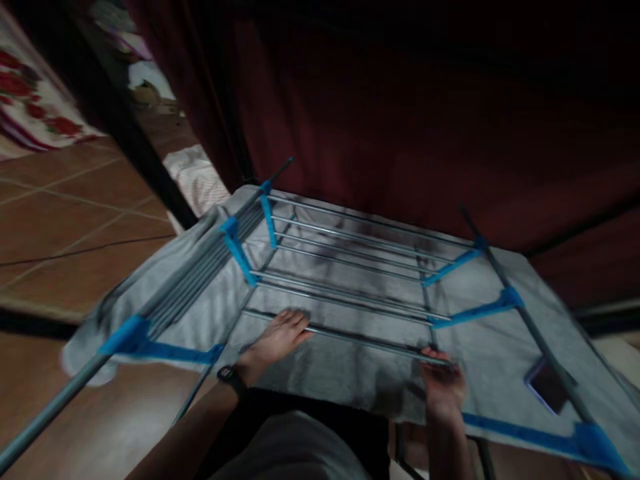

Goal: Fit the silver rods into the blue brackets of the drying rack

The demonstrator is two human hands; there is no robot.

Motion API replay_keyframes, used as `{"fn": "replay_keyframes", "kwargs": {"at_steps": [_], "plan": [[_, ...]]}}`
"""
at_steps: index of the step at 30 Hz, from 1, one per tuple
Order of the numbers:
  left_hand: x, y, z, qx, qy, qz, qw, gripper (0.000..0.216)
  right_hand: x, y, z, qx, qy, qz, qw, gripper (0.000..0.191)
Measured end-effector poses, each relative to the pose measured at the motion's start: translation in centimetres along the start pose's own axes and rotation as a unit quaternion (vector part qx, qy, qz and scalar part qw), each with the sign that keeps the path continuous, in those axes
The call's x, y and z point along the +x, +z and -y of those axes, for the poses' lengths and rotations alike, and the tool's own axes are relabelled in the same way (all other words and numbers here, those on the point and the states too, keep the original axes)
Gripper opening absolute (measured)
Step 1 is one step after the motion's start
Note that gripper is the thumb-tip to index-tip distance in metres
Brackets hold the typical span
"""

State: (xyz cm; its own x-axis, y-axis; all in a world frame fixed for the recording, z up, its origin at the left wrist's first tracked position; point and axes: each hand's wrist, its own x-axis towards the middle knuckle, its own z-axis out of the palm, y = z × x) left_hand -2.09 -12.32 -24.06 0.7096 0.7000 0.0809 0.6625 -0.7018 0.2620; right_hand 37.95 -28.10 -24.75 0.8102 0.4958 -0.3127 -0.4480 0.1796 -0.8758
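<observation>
A metal drying rack [350, 267] with blue plastic joints stands in front of me, with a grey cloth [330, 367] spread over it. My left hand [277, 339] lies on the cloth at the near rail, fingers stretched flat. My right hand [443, 383] is closed over the cloth's near edge by the same rail. A dark watch [231, 377] sits on my left wrist.
A phone-like flat object [547, 385] lies on the cloth at the right. Brown floor tiles [75, 220] stretch to the left. A dark red curtain [425, 120] hangs behind the rack. A floral rug [30, 100] lies far left. The picture is dim and blurred.
</observation>
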Motion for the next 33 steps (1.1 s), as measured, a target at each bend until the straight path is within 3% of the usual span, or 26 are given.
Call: {"fn": "replay_keyframes", "kwargs": {"at_steps": [3, 7, 12, 17, 22, 28, 33], "plan": [[0.1, 1.3, 1.6, -0.009, -0.017, -0.048, 0.999, 0.047, -0.4, 1.3, -0.5, 0.093, 0.052, -0.002, 0.994, 0.021], [1.2, 1.9, 3.3, -0.030, 0.017, -0.066, 0.997, 0.050, -0.3, 3.2, -0.6, 0.168, 0.021, -0.045, 0.984, 0.020], [2.2, 1.7, 2.6, -0.041, 0.056, -0.075, 0.995, 0.048, -0.7, 3.9, -0.2, 0.196, 0.027, -0.056, 0.979, 0.020], [2.4, 2.0, 2.4, -0.040, 0.078, -0.067, 0.994, 0.045, -1.1, 3.4, -0.1, 0.180, 0.062, -0.084, 0.978, 0.017], [2.1, 1.6, 1.6, -0.041, 0.085, -0.040, 0.995, 0.045, -2.4, 2.6, -0.8, 0.105, 0.130, -0.063, 0.984, 0.007], [2.2, 2.1, 0.0, -0.080, 0.087, -0.059, 0.991, 0.049, -3.4, 2.3, -0.1, 0.106, 0.079, -0.028, 0.991, 0.019], [2.4, 1.8, 0.1, -0.104, 0.070, -0.077, 0.989, 0.049, -5.2, 4.7, 1.8, 0.075, 0.082, 0.030, 0.993, 0.019]]}}
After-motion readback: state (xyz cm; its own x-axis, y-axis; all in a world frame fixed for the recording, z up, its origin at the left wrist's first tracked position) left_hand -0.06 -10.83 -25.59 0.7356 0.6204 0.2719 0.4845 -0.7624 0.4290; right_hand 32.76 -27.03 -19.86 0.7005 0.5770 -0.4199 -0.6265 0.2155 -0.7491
